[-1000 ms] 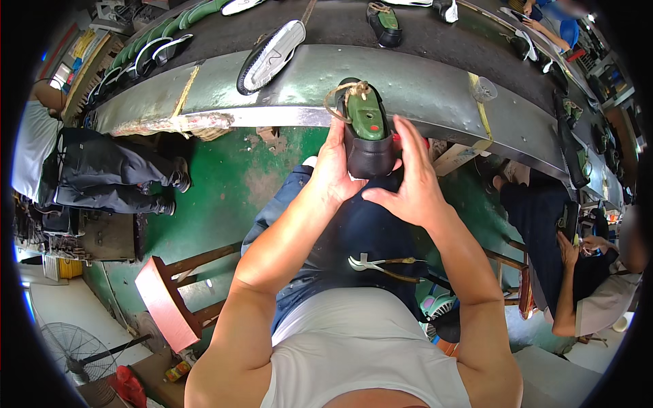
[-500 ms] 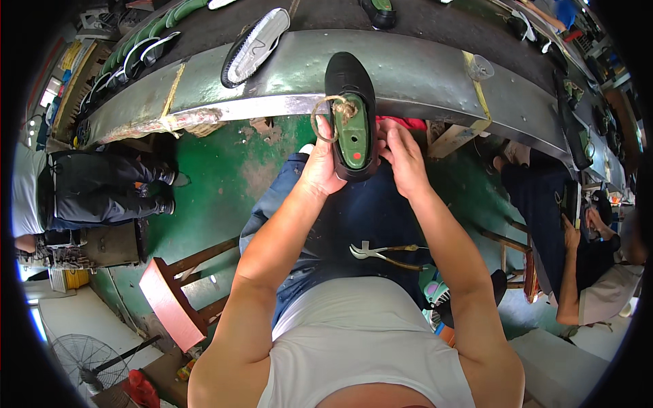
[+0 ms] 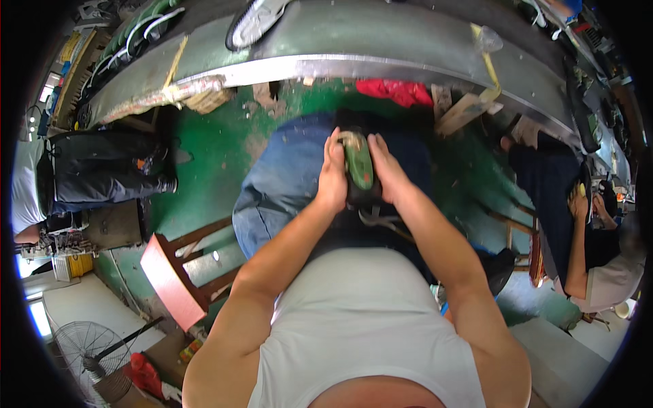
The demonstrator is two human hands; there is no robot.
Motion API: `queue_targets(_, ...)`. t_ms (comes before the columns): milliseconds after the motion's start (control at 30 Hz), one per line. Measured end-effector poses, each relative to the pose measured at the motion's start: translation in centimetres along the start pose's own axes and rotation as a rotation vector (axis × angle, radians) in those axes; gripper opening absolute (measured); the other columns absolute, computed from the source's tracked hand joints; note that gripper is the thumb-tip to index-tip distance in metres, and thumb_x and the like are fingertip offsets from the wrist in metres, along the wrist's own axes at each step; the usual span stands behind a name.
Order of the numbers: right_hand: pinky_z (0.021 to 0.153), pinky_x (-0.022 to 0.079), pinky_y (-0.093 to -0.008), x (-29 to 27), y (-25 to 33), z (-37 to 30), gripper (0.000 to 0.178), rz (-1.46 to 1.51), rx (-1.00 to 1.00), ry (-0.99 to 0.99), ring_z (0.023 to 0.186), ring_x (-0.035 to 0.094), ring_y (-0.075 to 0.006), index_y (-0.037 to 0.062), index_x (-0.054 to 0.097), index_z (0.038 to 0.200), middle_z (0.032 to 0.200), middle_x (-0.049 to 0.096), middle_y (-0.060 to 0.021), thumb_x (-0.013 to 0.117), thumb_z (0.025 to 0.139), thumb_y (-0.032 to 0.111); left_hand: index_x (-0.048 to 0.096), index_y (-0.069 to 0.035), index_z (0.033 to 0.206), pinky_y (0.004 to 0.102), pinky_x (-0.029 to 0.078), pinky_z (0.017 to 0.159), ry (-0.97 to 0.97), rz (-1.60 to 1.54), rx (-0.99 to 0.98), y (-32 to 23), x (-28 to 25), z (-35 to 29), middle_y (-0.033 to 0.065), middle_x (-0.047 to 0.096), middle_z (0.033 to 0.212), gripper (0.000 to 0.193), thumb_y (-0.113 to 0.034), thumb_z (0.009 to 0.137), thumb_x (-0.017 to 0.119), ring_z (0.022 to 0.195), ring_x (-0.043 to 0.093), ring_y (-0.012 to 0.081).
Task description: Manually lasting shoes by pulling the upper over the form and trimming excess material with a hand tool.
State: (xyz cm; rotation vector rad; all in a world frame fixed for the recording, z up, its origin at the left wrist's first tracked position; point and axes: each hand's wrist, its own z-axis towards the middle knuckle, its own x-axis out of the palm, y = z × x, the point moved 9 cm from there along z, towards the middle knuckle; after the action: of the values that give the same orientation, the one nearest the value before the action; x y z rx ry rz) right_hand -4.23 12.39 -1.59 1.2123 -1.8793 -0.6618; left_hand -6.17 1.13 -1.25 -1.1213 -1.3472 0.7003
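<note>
On the dark-blue denim-looking lap (image 3: 272, 163), a blurred grey metal tool with a curved head (image 3: 374, 219) lay nearest, at 5 o'clock from the black, smooth, leather-looking shoe (image 3: 364, 197) fitted around a green, rounded, hard-looking last (image 3: 359, 164). Shoe was over the lap, between both palms: left hand (image 3: 332, 177) pressed along its 9 o'clock side, right hand (image 3: 386, 168) along 3 o'clock, fingers nearly straight. Probably stiff, fairly heavy with the last inside; upper maybe a bit slippery, not fragile. Best grip: both sidewalls, low; blurred tan cord (image 3: 351, 139) at 12 looked a poor lifting point. Beyond: red crumpled cloth (image 3: 398, 92), 1 o'clock; long grey metal bench (image 3: 381, 44), 12; upturned white-soled black shoe (image 3: 256, 26), 11.
</note>
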Motion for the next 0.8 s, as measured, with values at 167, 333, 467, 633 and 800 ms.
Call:
queue_targets(167, 0.107, 0.043, -0.037, -6.0, -8.7, 7.0, 0.075, -0.508, 0.103, -0.166, 0.134, 0.047, -0.0259, 0.0014, 0.04, 0.149, 0.15, 0.041, -0.0193, 0.041, 0.102, 0.059, 0.053, -0.014, 0.134, 0.052, 0.052, 0.097, -0.218, -0.304, -0.648, 9.5, -2.2, -1.9, 0.0118, 0.063, 0.126, 0.064, -0.066, 0.099, 0.038, 0.112, 0.065, 0.032)
queue_targets(333, 0.096, 0.05, -0.0368, -3.6, -13.6, 8.0, 0.071, 0.004, 0.228, 0.075, 0.112, 0.061, -0.0214, 0.0054, 0.055, 0.139, 0.127, 0.062, -0.0139, 0.037, 0.101, 0.063, 0.054, -0.014, 0.131, 0.0544, 0.052, 0.097, -0.116, -0.434, -0.821, 14.9, -3.5, -1.8, 0.0144, 0.065, 0.122, 0.077, -0.072, 0.098, 0.018, 0.113, 0.064, 0.0337)
queue_targets(467, 0.091, 0.051, -0.0362, -3.7, -13.9, 8.3, 0.076, 0.013, 0.256, -0.009, 0.109, 0.062, -0.021, 0.0064, 0.056, 0.138, 0.125, 0.063, -0.0124, 0.036, 0.098, 0.069, 0.055, -0.014, 0.13, 0.0541, 0.054, 0.093, -0.243, -0.301, -0.937, 15.6, -4.8, -2.1, 0.0148, 0.065, 0.121, 0.069, -0.067, 0.101, 0.02, 0.108, 0.066, 0.0336)
queue_targets(633, 0.096, 0.049, -0.0371, -3.7, -12.1, 5.9, 0.093, -0.111, 0.324, -0.153, 0.11, 0.061, -0.0235, 0.0055, 0.054, 0.139, 0.125, 0.062, -0.0145, 0.042, 0.088, 0.082, 0.057, -0.014, 0.123, 0.0506, 0.059, 0.08, -0.228, -0.251, -0.97, 15.5, -4.7, -1.1, 0.0138, 0.068, 0.106, 0.055, -0.054, 0.105, 0.025, 0.091, 0.07, 0.0314)
queue_targets(800, 0.099, 0.048, -0.0379, -5.7, -12.2, 5.9, 0.095, -0.014, 0.309, -0.252, 0.112, 0.061, -0.0263, 0.0024, 0.055, 0.135, 0.124, 0.062, -0.0155, 0.046, 0.085, 0.083, 0.06, -0.015, 0.115, 0.0455, 0.059, 0.076, -0.109, -0.262, -1.096, 15.1, -1.9, 0.0, 0.0122, 0.068, 0.097, 0.044, -0.046, 0.105, 0.03, 0.081, 0.069, 0.0284)
